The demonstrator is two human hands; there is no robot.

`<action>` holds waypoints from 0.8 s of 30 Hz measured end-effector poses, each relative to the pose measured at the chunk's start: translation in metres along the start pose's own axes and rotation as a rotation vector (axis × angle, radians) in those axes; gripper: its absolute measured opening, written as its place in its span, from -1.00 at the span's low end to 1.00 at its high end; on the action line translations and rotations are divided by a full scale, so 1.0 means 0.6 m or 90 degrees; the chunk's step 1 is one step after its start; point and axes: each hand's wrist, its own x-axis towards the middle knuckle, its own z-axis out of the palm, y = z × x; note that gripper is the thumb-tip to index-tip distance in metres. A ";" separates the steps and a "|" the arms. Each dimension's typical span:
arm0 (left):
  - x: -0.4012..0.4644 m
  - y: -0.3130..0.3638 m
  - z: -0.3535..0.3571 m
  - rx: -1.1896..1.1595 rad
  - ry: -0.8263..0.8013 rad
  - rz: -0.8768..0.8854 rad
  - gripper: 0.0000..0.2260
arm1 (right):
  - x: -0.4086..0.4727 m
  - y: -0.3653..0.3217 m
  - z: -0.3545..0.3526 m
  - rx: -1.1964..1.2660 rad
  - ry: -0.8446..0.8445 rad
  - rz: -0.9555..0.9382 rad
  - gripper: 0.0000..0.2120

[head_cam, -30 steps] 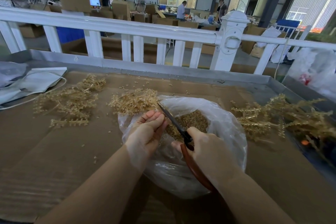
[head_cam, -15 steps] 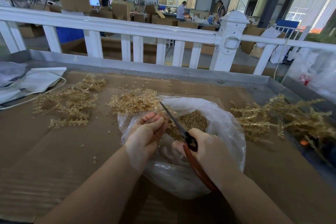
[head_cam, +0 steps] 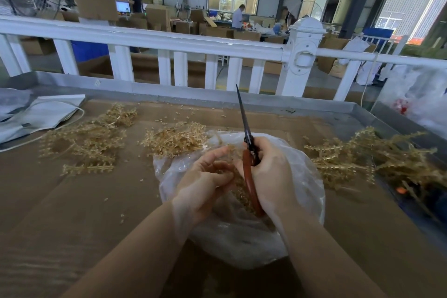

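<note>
Scissors (head_cam: 247, 133): right hand (head_cam: 271, 172) grips red handle. Blades together, long axis near upright, tip pointing up and away from hand, handle end down toward wrist. Left hand (head_cam: 205, 176): just beside right hand, fingers curled round gold pieces (head_cam: 223, 170), over clear bag (head_cam: 303, 176). Cardboard-lined counter (head_cam: 72, 205): gold sprigs (head_cam: 84, 138) heaped either side of hands. Beyond: white railing (head_cam: 169, 40), warehouse with cartons.

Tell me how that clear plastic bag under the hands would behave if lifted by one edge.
The plastic bag looks thin and crumpled, so it would likely sag and flop. The loose golden bits inside would probably slide to the low side and may spill.
</note>
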 end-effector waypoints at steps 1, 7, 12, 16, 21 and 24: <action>-0.001 0.002 0.002 0.020 -0.002 0.006 -0.52 | 0.001 0.000 0.001 -0.003 -0.002 -0.005 -0.75; -0.005 0.013 0.006 0.106 -0.001 0.004 -0.77 | -0.002 -0.004 0.003 -0.012 -0.017 -0.055 -0.82; -0.003 0.009 0.011 0.146 0.057 0.059 -0.93 | -0.009 -0.002 0.009 -0.003 -0.032 -0.077 -0.82; -0.008 0.005 0.008 0.150 0.080 0.092 -0.91 | -0.014 0.001 0.012 0.005 -0.024 -0.077 -0.82; -0.011 0.010 0.008 0.196 0.062 0.115 -0.88 | -0.018 0.003 0.012 -0.033 0.011 -0.123 -0.84; -0.007 0.011 0.013 0.161 0.116 0.099 -0.95 | -0.019 0.006 0.015 -0.025 0.006 -0.126 -0.86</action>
